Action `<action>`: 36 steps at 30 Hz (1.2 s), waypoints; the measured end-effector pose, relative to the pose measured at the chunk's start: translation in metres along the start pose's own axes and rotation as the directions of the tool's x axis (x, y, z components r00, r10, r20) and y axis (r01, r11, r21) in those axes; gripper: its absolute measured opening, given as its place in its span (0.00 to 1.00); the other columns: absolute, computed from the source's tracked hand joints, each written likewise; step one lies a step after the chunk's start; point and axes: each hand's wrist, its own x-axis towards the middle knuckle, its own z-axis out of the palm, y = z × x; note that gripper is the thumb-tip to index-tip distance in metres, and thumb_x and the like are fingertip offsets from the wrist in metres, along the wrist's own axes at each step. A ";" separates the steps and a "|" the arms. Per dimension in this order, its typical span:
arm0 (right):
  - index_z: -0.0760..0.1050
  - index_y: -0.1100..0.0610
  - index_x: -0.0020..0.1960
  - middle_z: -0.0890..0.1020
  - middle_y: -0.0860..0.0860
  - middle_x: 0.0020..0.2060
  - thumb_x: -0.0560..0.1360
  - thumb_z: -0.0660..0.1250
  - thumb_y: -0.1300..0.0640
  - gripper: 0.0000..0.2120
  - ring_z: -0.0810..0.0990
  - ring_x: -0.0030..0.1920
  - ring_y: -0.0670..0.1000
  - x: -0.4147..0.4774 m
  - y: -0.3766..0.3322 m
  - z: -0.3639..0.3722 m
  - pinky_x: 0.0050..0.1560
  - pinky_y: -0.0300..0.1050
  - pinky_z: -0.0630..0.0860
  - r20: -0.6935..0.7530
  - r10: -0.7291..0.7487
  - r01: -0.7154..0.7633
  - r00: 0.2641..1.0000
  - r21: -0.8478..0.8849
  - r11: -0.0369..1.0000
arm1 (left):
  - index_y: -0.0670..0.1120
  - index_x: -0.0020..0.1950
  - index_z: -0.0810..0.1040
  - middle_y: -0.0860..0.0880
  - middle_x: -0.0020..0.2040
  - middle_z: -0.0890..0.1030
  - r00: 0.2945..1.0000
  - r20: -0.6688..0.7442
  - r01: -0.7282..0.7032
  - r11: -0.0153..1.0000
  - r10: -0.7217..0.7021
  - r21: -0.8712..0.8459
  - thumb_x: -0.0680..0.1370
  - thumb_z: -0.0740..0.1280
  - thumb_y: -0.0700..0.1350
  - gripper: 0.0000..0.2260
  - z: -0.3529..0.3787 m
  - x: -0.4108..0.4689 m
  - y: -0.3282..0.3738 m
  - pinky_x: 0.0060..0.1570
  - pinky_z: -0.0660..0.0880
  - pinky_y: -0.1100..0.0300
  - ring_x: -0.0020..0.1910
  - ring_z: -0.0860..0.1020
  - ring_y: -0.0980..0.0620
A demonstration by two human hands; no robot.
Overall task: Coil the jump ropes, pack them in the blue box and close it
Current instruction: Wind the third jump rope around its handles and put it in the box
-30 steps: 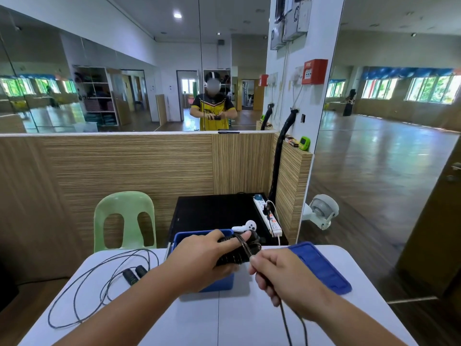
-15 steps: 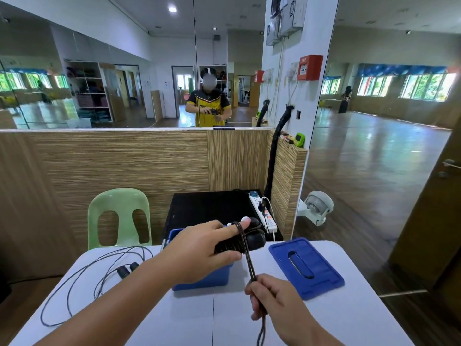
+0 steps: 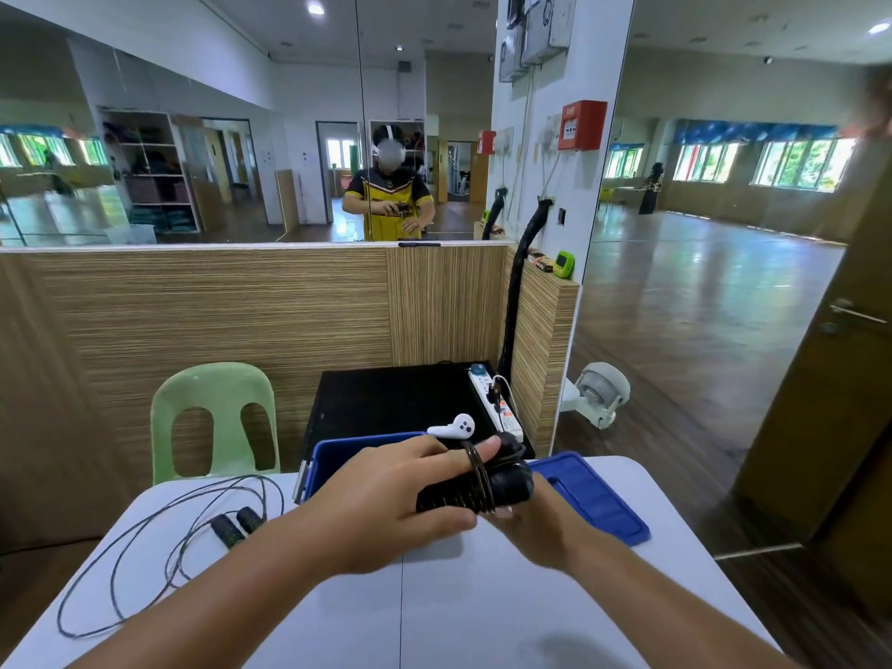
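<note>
My left hand grips the two black handles of a jump rope, held side by side above the white table. Its thin cord is wound in several turns around the handles. My right hand sits just under the handle ends, fingers curled at the cord; the cord's free end is hidden. The blue box stands open behind my left hand. Its blue lid lies flat to the right. A second jump rope lies loose at the table's left, its black handles together.
A green plastic chair stands behind the table's left side. A black cabinet behind the box carries a white controller and a power strip. A wooden partition and mirrors rise beyond. A white fan sits on the floor at the right.
My right hand has moved up from low over the table to just under the handles, taking the cord with it. The hanging length of cord has gone from view.
</note>
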 end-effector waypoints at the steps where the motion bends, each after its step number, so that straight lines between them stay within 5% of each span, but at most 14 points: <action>1: 0.79 0.46 0.61 0.85 0.50 0.51 0.82 0.65 0.56 0.10 0.84 0.52 0.49 0.007 -0.003 -0.008 0.57 0.52 0.81 -0.006 -0.036 0.036 0.999 0.031 0.999 | 0.82 0.73 0.47 0.67 0.59 0.69 1.000 -0.001 -0.009 1.000 0.009 0.013 0.79 0.62 0.66 0.29 0.000 -0.001 0.002 0.48 0.65 0.74 0.54 0.71 0.64; 5: 0.81 0.57 0.62 0.83 0.50 0.54 0.81 0.66 0.62 0.11 0.81 0.56 0.48 0.036 -0.006 -0.042 0.65 0.45 0.76 0.082 -0.220 0.228 0.972 -0.102 0.968 | 0.79 0.74 0.50 0.68 0.59 0.68 0.999 0.018 -0.037 0.999 0.036 0.016 0.79 0.63 0.67 0.29 -0.002 -0.008 0.010 0.52 0.68 0.69 0.55 0.72 0.63; 10: 0.84 0.49 0.56 0.74 0.44 0.46 0.78 0.72 0.54 0.07 0.71 0.45 0.43 0.061 -0.032 -0.068 0.42 0.36 0.67 0.197 -0.406 0.451 0.892 -0.419 0.788 | 0.79 0.75 0.47 0.63 0.63 0.71 0.994 0.103 -0.047 0.997 0.040 0.065 0.79 0.61 0.68 0.29 0.000 -0.019 0.012 0.55 0.73 0.61 0.55 0.73 0.59; 15: 0.85 0.51 0.50 0.77 0.45 0.40 0.78 0.71 0.51 0.06 0.70 0.39 0.42 0.074 -0.065 -0.094 0.39 0.37 0.64 0.295 -0.441 0.530 0.847 -0.521 0.669 | 0.79 0.75 0.50 0.61 0.61 0.70 0.985 0.165 0.055 0.998 -0.056 0.008 0.83 0.57 0.59 0.25 0.004 -0.026 0.004 0.57 0.74 0.52 0.54 0.73 0.56; 18: 0.85 0.52 0.46 0.74 0.42 0.36 0.78 0.71 0.46 0.10 0.69 0.37 0.42 0.076 -0.076 -0.097 0.36 0.32 0.61 0.297 -0.418 0.513 0.858 -0.524 0.680 | 0.81 0.73 0.51 0.61 0.70 0.63 0.974 0.198 0.120 0.992 -0.112 -0.027 0.84 0.55 0.55 0.25 0.005 -0.025 0.004 0.58 0.75 0.49 0.55 0.76 0.51; 21: 0.84 0.52 0.44 0.72 0.41 0.32 0.78 0.70 0.43 0.13 0.70 0.35 0.42 0.072 -0.084 -0.099 0.39 0.39 0.71 0.296 -0.334 0.445 0.895 -0.530 0.722 | 0.81 0.73 0.50 0.61 0.77 0.55 0.963 0.219 0.163 0.986 -0.154 -0.025 0.84 0.55 0.55 0.25 0.009 -0.024 0.004 0.59 0.75 0.49 0.56 0.77 0.49; 25: 0.83 0.53 0.40 0.71 0.43 0.27 0.77 0.71 0.45 0.13 0.70 0.29 0.42 0.062 -0.096 -0.097 0.35 0.41 0.68 0.245 -0.279 0.368 0.929 -0.516 0.773 | 0.77 0.75 0.54 0.70 0.77 0.50 0.961 0.219 0.198 0.974 -0.171 -0.108 0.84 0.57 0.54 0.25 0.015 -0.022 0.002 0.59 0.75 0.51 0.55 0.77 0.54; 30: 0.83 0.55 0.38 0.74 0.44 0.27 0.76 0.71 0.49 0.12 0.72 0.29 0.43 0.051 -0.108 -0.092 0.36 0.46 0.75 0.214 -0.153 0.239 0.965 -0.473 0.848 | 0.73 0.74 0.61 0.70 0.73 0.57 0.968 0.170 0.217 0.958 -0.186 -0.188 0.83 0.58 0.54 0.22 0.020 -0.020 -0.001 0.55 0.78 0.47 0.54 0.77 0.51; 36: 0.84 0.54 0.35 0.82 0.52 0.28 0.75 0.73 0.50 0.12 0.77 0.26 0.45 0.043 -0.100 -0.089 0.29 0.39 0.74 0.144 0.066 -0.051 0.987 -0.103 0.993 | 0.67 0.68 0.74 0.71 0.69 0.65 0.971 0.019 0.235 0.929 -0.240 -0.285 0.80 0.63 0.55 0.17 0.025 -0.019 -0.002 0.55 0.79 0.52 0.59 0.76 0.59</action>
